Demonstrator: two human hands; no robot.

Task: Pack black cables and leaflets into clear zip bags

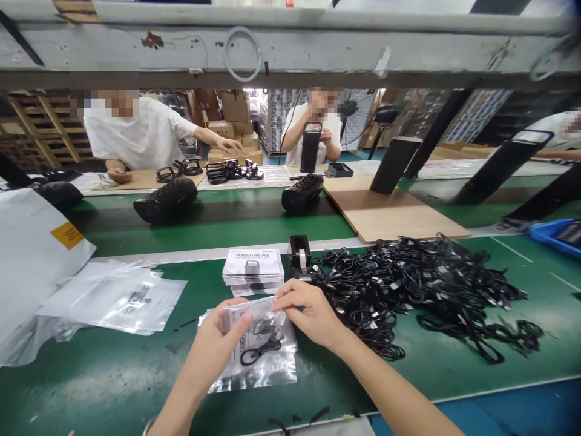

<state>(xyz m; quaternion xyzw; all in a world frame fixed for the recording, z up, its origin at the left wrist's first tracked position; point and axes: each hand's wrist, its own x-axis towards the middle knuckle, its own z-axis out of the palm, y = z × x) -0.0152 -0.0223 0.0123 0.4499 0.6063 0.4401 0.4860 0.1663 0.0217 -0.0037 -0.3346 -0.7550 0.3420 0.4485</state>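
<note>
The clear bag [275,364] lies between left hand [216,340] and right hand [312,307], both pinching its upper part.

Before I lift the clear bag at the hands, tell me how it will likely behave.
The clear bag will probably be floppy, since its thin film wrinkles between the left hand and right hand. It may feel slippery, given its glossy sheen. It could sag toward the coiled black cable showing through the film.
</note>
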